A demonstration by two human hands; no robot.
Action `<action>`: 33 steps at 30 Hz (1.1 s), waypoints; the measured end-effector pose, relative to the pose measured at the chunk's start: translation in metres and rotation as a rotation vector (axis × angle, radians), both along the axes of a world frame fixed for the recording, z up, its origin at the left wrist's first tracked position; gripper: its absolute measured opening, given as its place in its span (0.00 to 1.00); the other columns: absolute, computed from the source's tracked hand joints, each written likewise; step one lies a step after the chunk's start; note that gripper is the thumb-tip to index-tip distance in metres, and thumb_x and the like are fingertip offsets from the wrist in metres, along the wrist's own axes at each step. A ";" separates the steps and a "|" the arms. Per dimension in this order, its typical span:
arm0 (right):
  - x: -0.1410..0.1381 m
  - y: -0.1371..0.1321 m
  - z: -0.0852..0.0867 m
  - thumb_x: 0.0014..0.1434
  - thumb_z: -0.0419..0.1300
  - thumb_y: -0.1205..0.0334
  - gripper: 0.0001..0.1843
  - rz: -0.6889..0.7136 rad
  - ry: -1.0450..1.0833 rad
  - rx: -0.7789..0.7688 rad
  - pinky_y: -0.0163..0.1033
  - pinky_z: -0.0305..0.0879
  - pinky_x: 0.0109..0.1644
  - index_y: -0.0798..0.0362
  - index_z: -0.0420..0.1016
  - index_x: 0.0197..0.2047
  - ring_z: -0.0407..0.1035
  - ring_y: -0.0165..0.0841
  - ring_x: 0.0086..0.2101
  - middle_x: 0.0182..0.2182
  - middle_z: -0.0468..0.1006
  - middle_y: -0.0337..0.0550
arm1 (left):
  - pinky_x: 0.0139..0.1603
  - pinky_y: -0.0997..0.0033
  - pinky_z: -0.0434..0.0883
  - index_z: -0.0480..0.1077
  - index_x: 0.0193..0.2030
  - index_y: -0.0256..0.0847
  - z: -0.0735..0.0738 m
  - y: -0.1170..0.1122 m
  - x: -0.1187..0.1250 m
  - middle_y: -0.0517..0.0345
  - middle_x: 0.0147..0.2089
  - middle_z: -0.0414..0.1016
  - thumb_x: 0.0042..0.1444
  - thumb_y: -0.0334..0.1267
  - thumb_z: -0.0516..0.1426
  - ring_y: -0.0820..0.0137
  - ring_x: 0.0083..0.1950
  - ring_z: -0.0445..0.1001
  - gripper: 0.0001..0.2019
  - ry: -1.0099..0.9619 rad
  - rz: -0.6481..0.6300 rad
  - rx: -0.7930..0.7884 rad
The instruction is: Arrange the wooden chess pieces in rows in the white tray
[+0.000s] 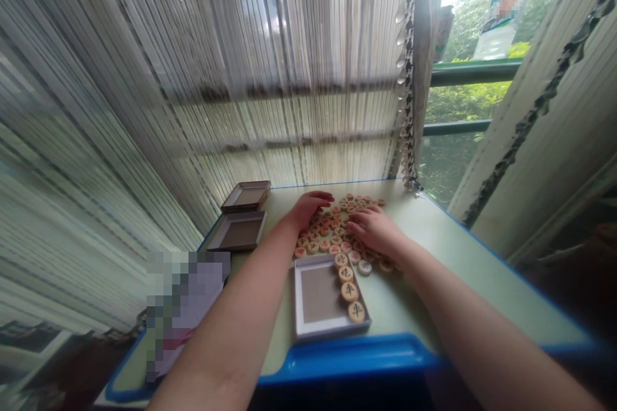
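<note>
Covering round, tan wooden discs (324,245) beneath loosely spread fingers (359,217), the right hand (380,230) reaches; the left hand (308,207) curves half-open.

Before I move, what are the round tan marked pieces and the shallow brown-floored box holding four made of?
Round tan pieces: smooth, perhaps wood by their warm colour, possibly plastic. Shallow box: matte, probably cardboard by its thin, flat walls.

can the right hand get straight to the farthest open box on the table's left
Probably not straight across: the left hand, by the loose discs, lies between the right hand and that farthest open box. Reaching over the left hand might work.
</note>
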State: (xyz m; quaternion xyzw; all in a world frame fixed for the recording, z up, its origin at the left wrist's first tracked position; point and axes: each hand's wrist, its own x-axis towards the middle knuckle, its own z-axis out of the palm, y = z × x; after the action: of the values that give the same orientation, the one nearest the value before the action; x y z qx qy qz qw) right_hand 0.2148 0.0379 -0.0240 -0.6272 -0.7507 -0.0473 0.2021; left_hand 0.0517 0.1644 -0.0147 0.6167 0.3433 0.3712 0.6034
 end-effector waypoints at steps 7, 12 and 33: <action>0.002 -0.002 0.001 0.59 0.50 0.51 0.18 -0.024 0.003 0.040 0.43 0.55 0.54 0.47 0.76 0.43 0.62 0.38 0.48 0.44 0.75 0.44 | 0.26 0.77 0.61 0.71 0.33 0.34 0.007 -0.001 -0.001 0.54 0.32 0.75 0.40 0.27 0.57 0.76 0.28 0.71 0.10 -0.163 0.048 -0.186; 0.002 -0.003 -0.001 0.60 0.49 0.55 0.17 0.014 0.063 -0.002 0.40 0.57 0.52 0.47 0.77 0.43 0.64 0.36 0.47 0.46 0.75 0.41 | 0.19 0.79 0.57 0.69 0.32 0.35 0.010 -0.001 -0.001 0.60 0.23 0.70 0.38 0.25 0.56 0.80 0.19 0.63 0.10 -0.189 0.138 -0.218; 0.004 -0.004 -0.006 0.60 0.48 0.51 0.20 -0.039 0.005 -0.001 0.44 0.56 0.53 0.48 0.73 0.48 0.62 0.39 0.48 0.48 0.74 0.43 | 0.14 0.77 0.42 0.57 0.19 0.39 0.018 -0.006 0.002 0.70 0.12 0.43 0.43 0.31 0.54 0.82 0.13 0.41 0.08 -0.300 0.000 -0.278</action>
State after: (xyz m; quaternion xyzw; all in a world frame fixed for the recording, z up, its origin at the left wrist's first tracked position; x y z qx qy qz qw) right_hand 0.2192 0.0335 -0.0300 -0.6421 -0.7377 -0.0493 0.2029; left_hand 0.0532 0.1580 0.0029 0.4651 0.2976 0.4080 0.7271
